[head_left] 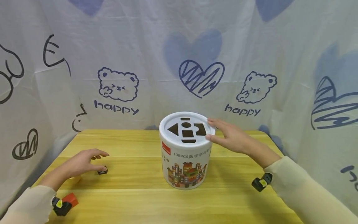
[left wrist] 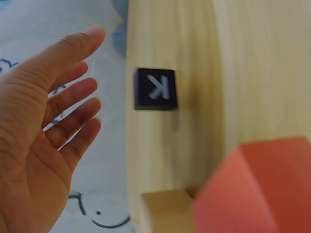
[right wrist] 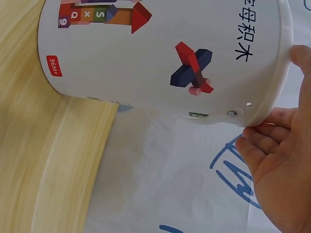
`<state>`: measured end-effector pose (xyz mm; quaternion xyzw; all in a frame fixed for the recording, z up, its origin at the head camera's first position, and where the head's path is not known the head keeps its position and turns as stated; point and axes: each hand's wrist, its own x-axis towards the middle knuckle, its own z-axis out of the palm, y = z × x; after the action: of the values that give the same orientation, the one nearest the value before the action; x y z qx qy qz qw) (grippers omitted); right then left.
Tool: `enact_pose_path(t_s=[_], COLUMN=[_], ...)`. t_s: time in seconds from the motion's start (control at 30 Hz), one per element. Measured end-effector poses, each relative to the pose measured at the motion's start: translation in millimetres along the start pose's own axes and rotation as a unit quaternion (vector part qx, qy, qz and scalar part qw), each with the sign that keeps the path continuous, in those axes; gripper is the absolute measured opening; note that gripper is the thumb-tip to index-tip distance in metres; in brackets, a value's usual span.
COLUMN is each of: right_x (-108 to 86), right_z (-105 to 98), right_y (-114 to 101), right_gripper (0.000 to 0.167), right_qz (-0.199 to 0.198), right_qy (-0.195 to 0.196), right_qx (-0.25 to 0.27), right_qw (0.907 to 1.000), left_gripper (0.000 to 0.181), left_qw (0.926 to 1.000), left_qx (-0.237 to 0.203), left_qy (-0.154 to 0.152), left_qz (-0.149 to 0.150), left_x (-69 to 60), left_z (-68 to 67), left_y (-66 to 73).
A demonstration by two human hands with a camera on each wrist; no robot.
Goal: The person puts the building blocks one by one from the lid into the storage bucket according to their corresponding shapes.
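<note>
My left hand [head_left: 82, 163] hovers over the left part of the table, thumb and fingers spread with nothing between them. Nearest to it is a small black cube [left wrist: 155, 90] with a white letter K, which lies apart from the fingertips in the left wrist view. A white cylindrical bucket [head_left: 184, 155] of toy blocks stands upright at the centre. Its lid [head_left: 174, 140] has several shaped holes and sits on top. At the lid's right rim, the fingertips and thumb of my right hand [head_left: 230, 137] touch the edge, fingers fairly straight.
A red block [left wrist: 257, 189] and a yellow block [left wrist: 167, 208] lie on the left of the wooden table [head_left: 134, 205], partly hidden by the left arm in the head view. A white curtain [head_left: 156, 56] with drawings hangs behind the table and along its sides.
</note>
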<state>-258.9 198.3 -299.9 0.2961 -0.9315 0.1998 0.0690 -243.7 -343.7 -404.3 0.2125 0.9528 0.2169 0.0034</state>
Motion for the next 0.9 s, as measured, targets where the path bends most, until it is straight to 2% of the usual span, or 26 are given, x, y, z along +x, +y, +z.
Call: enact_pose_path(t_s=[0.23, 0.37, 0.67, 0.9], right_x=[0.4, 0.1, -0.8, 0.0], right_z=[1.3, 1.0, 1.5, 1.3], right_y=[0.0, -0.3, -0.5, 1.0], right_gripper=[0.079, 0.079, 0.078, 0.076], right_qz=[0.006, 0.005, 0.002, -0.006], right_qy=[0.002, 0.006, 0.011, 0.014], right_qx=[0.004, 0.005, 0.009, 0.007], right_qw=[1.0, 1.0, 0.9999, 0.9999], left_gripper=[0.062, 0.06, 0.047, 0.031], left_qw=[0.9997, 0.9997, 0.9986, 0.997], left_qx=[-0.022, -0.02, -0.036, -0.058], left_qy=[-0.01, -0.014, -0.035, -0.048], left_qz=[-0.004, -0.004, -0.014, -0.018], left_x=[-3.3, -2.5, -1.7, -0.7], left_z=[12.8, 15.9, 23.1, 22.2], left_y=[-22.6, -31.6, -41.4, -39.2])
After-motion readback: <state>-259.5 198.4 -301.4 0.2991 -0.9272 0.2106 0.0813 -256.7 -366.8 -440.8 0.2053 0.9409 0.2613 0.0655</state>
